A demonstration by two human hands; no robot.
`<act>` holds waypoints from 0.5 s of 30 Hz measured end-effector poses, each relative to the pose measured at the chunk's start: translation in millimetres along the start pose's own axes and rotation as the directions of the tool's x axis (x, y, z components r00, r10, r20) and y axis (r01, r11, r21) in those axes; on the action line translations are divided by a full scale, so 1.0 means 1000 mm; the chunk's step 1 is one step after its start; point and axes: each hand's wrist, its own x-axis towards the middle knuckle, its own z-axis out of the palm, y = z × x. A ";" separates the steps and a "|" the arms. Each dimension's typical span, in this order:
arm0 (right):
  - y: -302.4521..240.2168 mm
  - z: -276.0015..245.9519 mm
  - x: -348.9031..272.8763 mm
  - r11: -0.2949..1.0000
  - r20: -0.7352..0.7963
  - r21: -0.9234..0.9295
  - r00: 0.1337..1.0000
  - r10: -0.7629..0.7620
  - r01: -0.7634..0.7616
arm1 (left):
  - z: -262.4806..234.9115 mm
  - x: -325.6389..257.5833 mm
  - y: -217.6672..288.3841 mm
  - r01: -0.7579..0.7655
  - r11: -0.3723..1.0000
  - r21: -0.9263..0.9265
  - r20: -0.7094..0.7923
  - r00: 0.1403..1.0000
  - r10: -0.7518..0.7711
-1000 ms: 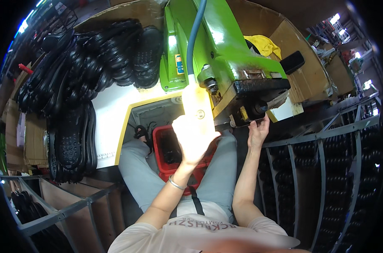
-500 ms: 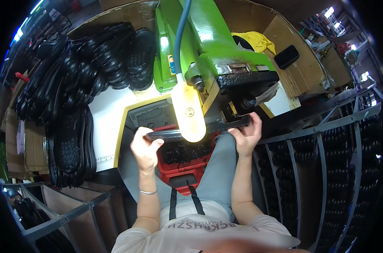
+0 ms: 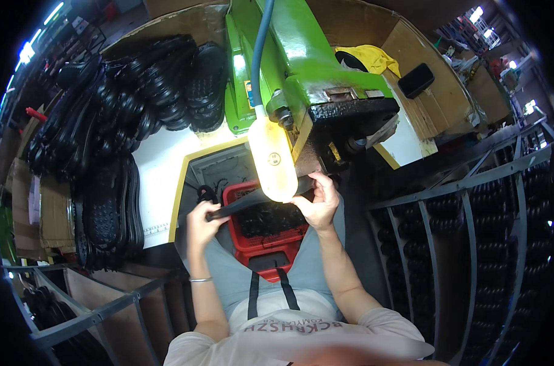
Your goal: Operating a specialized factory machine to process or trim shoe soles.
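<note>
While under green machine, L hand & R hand grip pinching black sole ends.

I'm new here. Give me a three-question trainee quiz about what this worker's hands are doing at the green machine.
1. True or false: both hands hold the black sole.
2. Which colour is the crate under the sole? A blue, B red, C white.
3. Fill in: the black soles are stacked on the person's ____ side.

Key:
1. True: left hand at one end, right hand at the other.
2. B.
3. Left: the stacked soles lie on the white table, beside the green machine.
</note>
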 end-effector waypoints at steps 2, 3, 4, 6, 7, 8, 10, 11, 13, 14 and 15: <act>0.001 -0.006 0.002 0.999 0.004 -0.042 1.000 -0.014 0.015 | 0.036 0.020 0.059 -0.187 0.903 0.387 0.033 0.981 0.189; 0.001 -0.010 0.002 0.996 0.008 -0.082 1.000 -0.028 0.029 | 0.060 0.026 0.090 -0.254 0.901 0.352 -0.061 0.954 0.293; 0.002 -0.011 0.002 0.996 0.009 -0.082 1.000 -0.030 0.031 | 0.075 0.028 0.113 -0.321 0.892 0.320 -0.089 0.927 0.365; 0.011 -0.013 -0.003 0.998 0.029 -0.067 1.000 0.005 -0.003 | 0.098 0.030 0.105 -0.305 0.941 0.145 -0.153 0.933 0.326; 0.017 -0.013 -0.006 0.998 0.030 -0.063 1.000 0.003 -0.001 | 0.106 0.031 0.093 -0.246 0.967 0.062 -0.161 0.954 0.253; 0.025 -0.015 -0.009 0.996 0.017 0.043 0.997 0.073 -0.074 | 0.111 0.033 0.094 -0.253 0.966 0.058 -0.155 0.953 0.259; 0.038 -0.015 -0.014 0.935 0.033 0.295 0.980 0.196 -0.197 | 0.118 0.035 0.094 -0.247 0.957 -0.152 -0.199 0.956 0.215; 0.049 -0.018 -0.020 0.935 0.023 0.296 0.980 0.195 -0.193 | 0.125 0.033 0.092 -0.250 0.956 -0.150 -0.190 0.957 0.221; 0.087 -0.025 -0.039 0.847 0.068 0.348 0.912 0.404 -0.401 | 0.143 0.028 0.086 -0.054 0.686 -0.726 -0.076 0.997 -0.003; 0.107 -0.033 -0.053 0.787 0.086 0.391 0.870 0.485 -0.477 | 0.153 0.027 0.085 -0.070 0.641 -0.765 -0.089 0.996 0.003; 0.118 -0.038 -0.064 0.788 0.077 0.392 0.871 0.486 -0.475 | 0.159 0.027 0.085 -0.065 0.642 -0.764 -0.080 0.997 0.006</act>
